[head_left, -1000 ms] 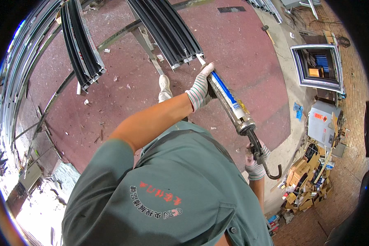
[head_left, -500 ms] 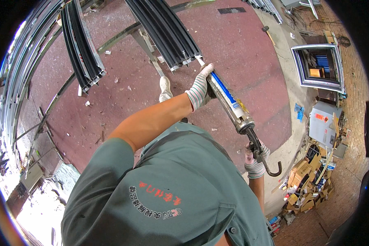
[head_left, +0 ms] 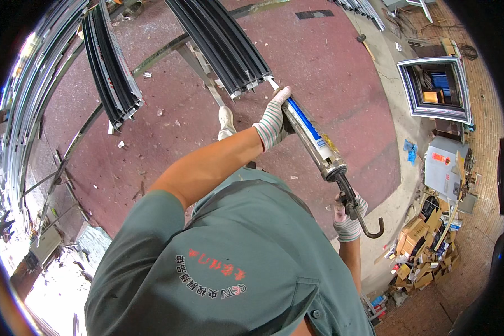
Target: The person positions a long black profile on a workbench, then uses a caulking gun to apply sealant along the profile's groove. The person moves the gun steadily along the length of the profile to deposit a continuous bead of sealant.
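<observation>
I hold a caulking gun [head_left: 329, 159] with a blue and white sealant tube in its metal frame. My left hand [head_left: 270, 124], in a striped white work glove, is wrapped round the front of the gun near the nozzle. Back at the handle and trigger, my gloved right hand [head_left: 348, 215] is closed, partly hidden by the gun. The pale nozzle [head_left: 272, 83] points at the near corner of a bundle of long black profiles [head_left: 224, 47]. Its tip is at or right beside the end of the outermost profile; I cannot tell if it touches.
A second bundle of black profiles [head_left: 107, 70] lies to the left, over a metal rail [head_left: 151, 57]. Long metal bars [head_left: 25, 117] line the far left. At right stand a window frame [head_left: 404, 84], a grey box [head_left: 441, 166] and a heap of cardboard [head_left: 417, 238].
The black profiles sit slightly further left in the picture, and the things at the right have shifted slightly. Both hands keep their grip on the caulking gun, almost unmoved.
</observation>
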`<state>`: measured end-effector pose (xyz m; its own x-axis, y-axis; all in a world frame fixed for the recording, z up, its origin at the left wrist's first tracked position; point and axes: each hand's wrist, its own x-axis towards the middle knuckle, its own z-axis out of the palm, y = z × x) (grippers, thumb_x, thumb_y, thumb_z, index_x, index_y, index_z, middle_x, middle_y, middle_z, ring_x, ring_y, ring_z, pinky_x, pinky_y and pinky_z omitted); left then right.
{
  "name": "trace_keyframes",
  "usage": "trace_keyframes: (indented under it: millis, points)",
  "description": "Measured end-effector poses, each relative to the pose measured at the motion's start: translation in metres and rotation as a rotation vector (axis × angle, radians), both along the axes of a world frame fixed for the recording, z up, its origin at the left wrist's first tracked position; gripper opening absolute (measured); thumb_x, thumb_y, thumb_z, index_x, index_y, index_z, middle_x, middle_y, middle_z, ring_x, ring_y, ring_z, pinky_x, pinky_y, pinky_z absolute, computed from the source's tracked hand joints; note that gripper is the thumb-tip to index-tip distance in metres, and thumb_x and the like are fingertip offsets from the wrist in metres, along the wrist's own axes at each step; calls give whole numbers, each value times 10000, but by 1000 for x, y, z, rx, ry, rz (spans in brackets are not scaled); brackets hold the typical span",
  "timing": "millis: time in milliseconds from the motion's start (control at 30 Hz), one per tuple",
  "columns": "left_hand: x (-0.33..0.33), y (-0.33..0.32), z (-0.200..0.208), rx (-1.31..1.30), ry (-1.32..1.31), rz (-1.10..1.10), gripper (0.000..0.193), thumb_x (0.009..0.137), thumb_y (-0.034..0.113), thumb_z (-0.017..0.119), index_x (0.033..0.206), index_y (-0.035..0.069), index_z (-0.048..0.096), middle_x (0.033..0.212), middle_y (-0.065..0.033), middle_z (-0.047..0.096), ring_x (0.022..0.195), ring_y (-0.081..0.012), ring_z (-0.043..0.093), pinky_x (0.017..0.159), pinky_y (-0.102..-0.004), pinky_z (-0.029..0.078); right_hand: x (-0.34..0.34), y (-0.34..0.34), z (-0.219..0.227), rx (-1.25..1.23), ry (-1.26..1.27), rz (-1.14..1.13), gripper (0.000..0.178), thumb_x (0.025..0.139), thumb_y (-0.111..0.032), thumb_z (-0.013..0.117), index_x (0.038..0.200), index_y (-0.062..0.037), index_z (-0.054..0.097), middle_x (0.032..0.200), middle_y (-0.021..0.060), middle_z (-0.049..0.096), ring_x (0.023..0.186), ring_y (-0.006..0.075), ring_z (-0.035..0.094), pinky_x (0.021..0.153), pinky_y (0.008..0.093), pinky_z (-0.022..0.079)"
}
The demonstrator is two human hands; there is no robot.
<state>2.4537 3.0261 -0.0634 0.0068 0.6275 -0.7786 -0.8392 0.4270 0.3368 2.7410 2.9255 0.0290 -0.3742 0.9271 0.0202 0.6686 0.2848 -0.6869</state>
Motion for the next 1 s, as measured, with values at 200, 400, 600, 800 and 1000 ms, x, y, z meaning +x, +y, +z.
trace_keyframes:
  millis: [200, 400, 600, 800, 1000]
  points:
    - [-3, -2, 0, 60, -27, -61, 762, 833, 655, 656, 1281, 75, 447, 1063, -166, 543, 990, -344, 623, 904, -585, 532, -2, -1, 1, -17, 34, 16, 382, 872, -340, 692, 1014, 0, 592, 770, 111, 609, 627, 238, 590, 593, 347, 491]
    - [0, 0, 3, -13, 4, 0, 704, 809, 689, 661, 1156, 86, 556, 1025, -149, 596, 931, -306, 612, 886, -537, 496, -3, -3, 7, -107, 19, -95, 468, 900, -339, 707, 1203, -4, 586, 1020, 105, 616, 841, 172, 607, 708, 299, 512]
    - [-1, -5, 4, -18, 14, 17, 671, 823, 658, 678, 1150, 84, 559, 1009, -152, 601, 922, -307, 623, 895, -522, 511, -1, -14, 25, -634, 597, -195, 713, 936, -416, 725, 1497, -59, 467, 964, 19, 611, 722, 59, 531, 639, 202, 457]
    - [0, -7, 4, -47, 68, -4, 721, 819, 662, 679, 1206, 66, 555, 1000, -145, 601, 921, -303, 629, 888, -503, 522, 4, -20, 12, -567, 611, -197, 557, 980, -349, 679, 1433, -50, 552, 1034, 40, 659, 667, 32, 506, 586, 175, 415]
    - [0, -9, 3, 26, -50, -16, 708, 871, 626, 628, 1286, 97, 405, 1028, -156, 560, 962, -344, 636, 889, -583, 550, 10, -19, 6, -546, 638, -158, 657, 953, -450, 694, 1439, -34, 541, 1012, 52, 646, 621, 36, 493, 538, 185, 391]
